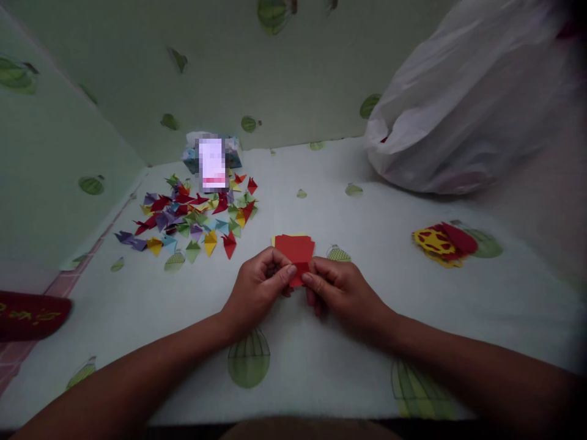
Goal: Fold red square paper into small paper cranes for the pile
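Both my hands meet in the middle of the pale sheet. My left hand (pixel 259 286) and my right hand (pixel 337 290) each pinch a small folded piece of red paper (pixel 299 273) between thumb and fingers. Just beyond it lies a small stack of red paper squares (pixel 296 246) with a yellow sheet showing underneath. A heap of several folded paper shapes (pixel 192 217) in red, purple, yellow, green and blue is spread at the far left.
A large white plastic bag (pixel 468 104) fills the far right. A red and yellow patterned cloth item (pixel 443 242) lies at the right. A small box (pixel 213 156) stands behind the heap. A dark red object (pixel 30 313) sits at the left edge.
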Demonstrator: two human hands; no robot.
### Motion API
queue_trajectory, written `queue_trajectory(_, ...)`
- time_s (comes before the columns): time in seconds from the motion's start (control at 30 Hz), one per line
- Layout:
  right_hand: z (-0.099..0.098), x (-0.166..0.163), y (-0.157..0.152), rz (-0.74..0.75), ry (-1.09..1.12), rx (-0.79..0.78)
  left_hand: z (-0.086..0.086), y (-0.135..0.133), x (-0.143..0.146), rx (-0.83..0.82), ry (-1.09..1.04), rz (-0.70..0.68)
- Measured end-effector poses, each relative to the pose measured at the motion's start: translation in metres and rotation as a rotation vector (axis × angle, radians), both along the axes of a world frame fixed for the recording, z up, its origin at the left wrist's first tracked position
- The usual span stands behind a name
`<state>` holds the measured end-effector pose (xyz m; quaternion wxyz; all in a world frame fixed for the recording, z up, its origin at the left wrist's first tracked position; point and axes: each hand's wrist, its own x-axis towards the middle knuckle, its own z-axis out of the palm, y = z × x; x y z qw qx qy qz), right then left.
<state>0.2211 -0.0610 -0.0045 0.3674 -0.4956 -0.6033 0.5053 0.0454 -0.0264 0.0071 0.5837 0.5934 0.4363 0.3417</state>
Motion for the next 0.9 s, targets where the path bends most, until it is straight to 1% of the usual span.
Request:
queue_trajectory(0.1,0.0009,0.0008,-0.0011,-0.007,-0.156,0.192,-0.0018,0.0013,-0.0010,-0.037,-0.003,-0.068)
queue_trajectory(0.17,0.0012,0.0009,-0.0016,-0.004,-0.195,0.248,-0.0023,0.0015,-0.0020,-0.015,0.003,-0.086)
queue_trajectory(0.23,0.0015,0.0007,-0.0016,0.000,-0.184,0.235,-0.0025,0.0012,-0.0032,0.022,0.003,-0.082)
queue_trajectory(0.37,0.0036,0.0004,-0.0007,0.036,-0.120,0.147,-0.0027,-0.0005,-0.0047,0.092,0.035,-0.064)
queue_trajectory(0.5,0.0043,-0.0005,-0.0013,0.048,-0.108,0.185,-0.0033,-0.0014,-0.0041,0.154,0.080,-0.040)
queue_trajectory(0.6,0.0012,-0.0017,-0.0024,-0.014,-0.085,0.181,-0.0051,-0.0010,-0.0028,0.110,0.023,-0.051)
queue_trajectory(0.7,-0.0021,-0.0016,-0.0027,-0.056,-0.093,0.223,-0.0062,-0.0011,-0.0018,0.042,-0.033,-0.115)
queue_trajectory(0.77,-0.0027,-0.0005,-0.0023,-0.050,-0.091,0.238,-0.0048,-0.0018,-0.0015,0.049,-0.028,-0.157)
queue_trajectory(0.9,-0.0004,0.0029,-0.0003,0.019,-0.025,0.187,0.0008,-0.0024,-0.0022,0.065,0.009,-0.185)
